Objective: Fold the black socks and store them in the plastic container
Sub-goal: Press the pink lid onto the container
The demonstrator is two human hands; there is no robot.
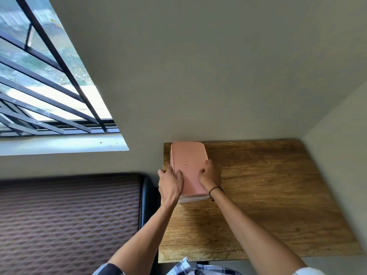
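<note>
left hand (171, 184), right hand (211, 176) | fingers spread, pressing pink lid (188, 161) (plastic container (193, 199) beneath)

One plastic container (193, 199) with one pink lid (188, 165), two bare hands on it, left hand (170, 185) and right hand (211, 175), one black wristband (215, 189), one wooden table (268, 195), one barred window (45, 76), no socks showing

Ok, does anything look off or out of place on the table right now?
Nothing stands out. The container sits flat at the table's far left corner with its pink lid on, left hand and right hand resting on the lid. No socks are visible.
</note>
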